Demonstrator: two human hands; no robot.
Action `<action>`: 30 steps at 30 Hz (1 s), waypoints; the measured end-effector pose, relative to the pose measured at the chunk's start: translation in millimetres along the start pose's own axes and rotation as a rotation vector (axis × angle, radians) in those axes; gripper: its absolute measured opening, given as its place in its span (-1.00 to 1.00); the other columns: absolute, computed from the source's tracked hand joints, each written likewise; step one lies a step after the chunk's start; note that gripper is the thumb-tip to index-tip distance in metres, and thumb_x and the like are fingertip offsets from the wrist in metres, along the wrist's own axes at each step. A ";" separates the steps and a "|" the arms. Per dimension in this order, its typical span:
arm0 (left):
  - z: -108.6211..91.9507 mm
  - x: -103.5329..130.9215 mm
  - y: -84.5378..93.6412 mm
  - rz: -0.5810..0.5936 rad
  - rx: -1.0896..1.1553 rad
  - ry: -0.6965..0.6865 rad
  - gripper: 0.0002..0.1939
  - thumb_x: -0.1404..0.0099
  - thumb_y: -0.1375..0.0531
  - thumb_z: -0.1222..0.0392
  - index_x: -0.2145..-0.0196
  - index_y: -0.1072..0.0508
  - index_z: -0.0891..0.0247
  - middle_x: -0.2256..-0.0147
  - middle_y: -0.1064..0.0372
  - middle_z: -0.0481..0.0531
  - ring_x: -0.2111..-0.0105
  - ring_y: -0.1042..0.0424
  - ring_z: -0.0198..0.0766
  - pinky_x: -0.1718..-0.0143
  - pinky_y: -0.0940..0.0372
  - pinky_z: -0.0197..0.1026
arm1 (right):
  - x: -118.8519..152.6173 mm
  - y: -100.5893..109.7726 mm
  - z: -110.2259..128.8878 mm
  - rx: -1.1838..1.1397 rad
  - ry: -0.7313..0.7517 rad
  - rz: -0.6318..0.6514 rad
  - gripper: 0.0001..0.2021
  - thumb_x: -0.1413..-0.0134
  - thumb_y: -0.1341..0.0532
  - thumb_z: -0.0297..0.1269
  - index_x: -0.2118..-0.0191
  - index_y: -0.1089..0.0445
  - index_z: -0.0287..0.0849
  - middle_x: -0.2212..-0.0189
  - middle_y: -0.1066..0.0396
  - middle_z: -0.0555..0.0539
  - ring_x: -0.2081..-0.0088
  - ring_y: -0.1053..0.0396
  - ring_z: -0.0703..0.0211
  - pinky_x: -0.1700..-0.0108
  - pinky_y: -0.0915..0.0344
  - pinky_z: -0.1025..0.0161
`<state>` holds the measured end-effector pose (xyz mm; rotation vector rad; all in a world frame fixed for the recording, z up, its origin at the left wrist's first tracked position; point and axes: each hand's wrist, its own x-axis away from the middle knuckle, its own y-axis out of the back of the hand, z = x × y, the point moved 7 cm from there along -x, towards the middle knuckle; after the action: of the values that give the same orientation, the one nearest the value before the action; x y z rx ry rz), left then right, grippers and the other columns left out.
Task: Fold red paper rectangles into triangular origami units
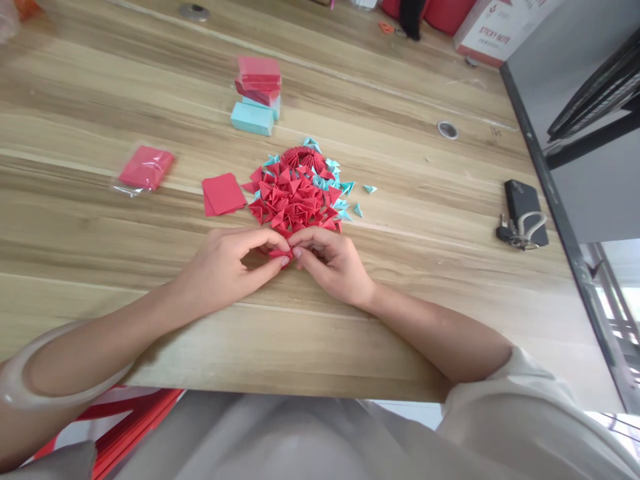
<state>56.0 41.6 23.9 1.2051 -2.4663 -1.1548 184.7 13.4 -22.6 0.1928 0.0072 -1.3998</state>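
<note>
Between the fingertips of my left hand (pixel 240 263) and my right hand (pixel 333 263) is a small folded piece of red paper (pixel 281 254). Both hands are closed in a pinch on it, and the fingers hide part of its shape. Just beyond them lies a heap of folded red paper triangles (pixel 295 197), with light blue paper triangles (pixel 343 190) around its far and right sides. A ring of joined red folded pieces (pixel 303 159) sits at the heap's far side. Left of the heap, several flat red paper sheets (pixel 223 195) lie stacked.
A clear-wrapped pack of red paper (pixel 147 168) lies at the left. Farther back are wrapped red packs (pixel 259 73) and a light blue paper stack (pixel 253 118). A black box-shaped object (pixel 525 200) with keys (pixel 520 233) lies right; a sticky-note box (pixel 500 30) stands at the back.
</note>
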 end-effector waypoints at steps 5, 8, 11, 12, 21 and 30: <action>-0.2 -0.5 -0.6 -0.001 0.017 0.004 -0.88 -0.29 -0.18 0.21 0.29 -0.51 0.24 0.33 -0.57 -0.05 0.41 -0.50 -0.31 0.28 -0.36 -0.30 | -0.1 -0.5 0.5 -0.003 -0.010 0.004 -0.90 -0.20 -0.17 -0.34 0.19 -0.38 -0.20 0.35 -0.52 -0.07 0.39 -0.41 0.30 0.33 -0.39 0.32; -0.6 -0.8 -0.6 -0.001 0.018 0.004 -0.87 -0.29 -0.18 0.20 0.26 -0.52 0.25 0.32 -0.57 -0.04 0.40 -0.50 -0.30 0.27 -0.35 -0.30 | -0.2 -0.1 0.4 -0.004 -0.018 0.000 -0.90 -0.19 -0.17 -0.35 0.18 -0.37 -0.19 0.34 -0.53 -0.07 0.38 -0.43 0.30 0.32 -0.39 0.32; -0.2 -0.3 -0.9 0.002 0.018 0.007 -0.85 -0.30 -0.17 0.21 0.24 -0.53 0.26 0.32 -0.57 -0.04 0.40 -0.50 -0.30 0.27 -0.35 -0.30 | -0.5 -0.1 1.9 -0.005 -0.016 0.004 -0.90 -0.17 -0.18 -0.37 0.19 -0.38 -0.19 0.35 -0.52 -0.06 0.39 -0.43 0.32 0.33 -0.38 0.34; -0.1 -0.2 -1.0 0.002 0.019 0.007 -0.84 -0.30 -0.17 0.21 0.23 -0.53 0.26 0.32 -0.57 -0.04 0.40 -0.50 -0.30 0.27 -0.35 -0.30 | -0.7 -0.2 2.5 -0.003 -0.016 0.006 -0.91 -0.17 -0.17 -0.38 0.20 -0.37 -0.19 0.36 -0.52 -0.05 0.40 -0.43 0.32 0.34 -0.37 0.35; -0.8 0.1 -3.7 0.042 -0.002 -0.008 -0.85 -0.29 -0.15 0.23 0.25 -0.51 0.27 0.33 -0.56 -0.05 0.42 -0.48 -0.32 0.33 -0.30 -0.32 | -1.3 -1.0 7.0 0.062 0.001 0.036 -0.93 -0.13 -0.15 -0.44 0.27 -0.37 -0.21 0.43 -0.46 -0.02 0.45 -0.36 0.33 0.38 -0.33 0.37; 0.7 0.5 -11.3 0.131 -0.058 -0.067 -0.88 -0.32 -0.12 0.23 0.25 -0.44 0.26 0.36 -0.49 -0.05 0.39 -0.46 -0.29 0.32 -0.24 -0.29 | -1.0 -1.7 10.9 0.139 0.015 0.049 -0.94 -0.08 -0.16 -0.47 0.34 -0.34 -0.19 0.47 -0.42 0.03 0.47 -0.34 0.35 0.42 -0.29 0.40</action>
<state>62.1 37.4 15.4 0.9895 -2.4987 -1.2404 181.7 12.6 -12.0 0.3172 -0.0827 -1.3503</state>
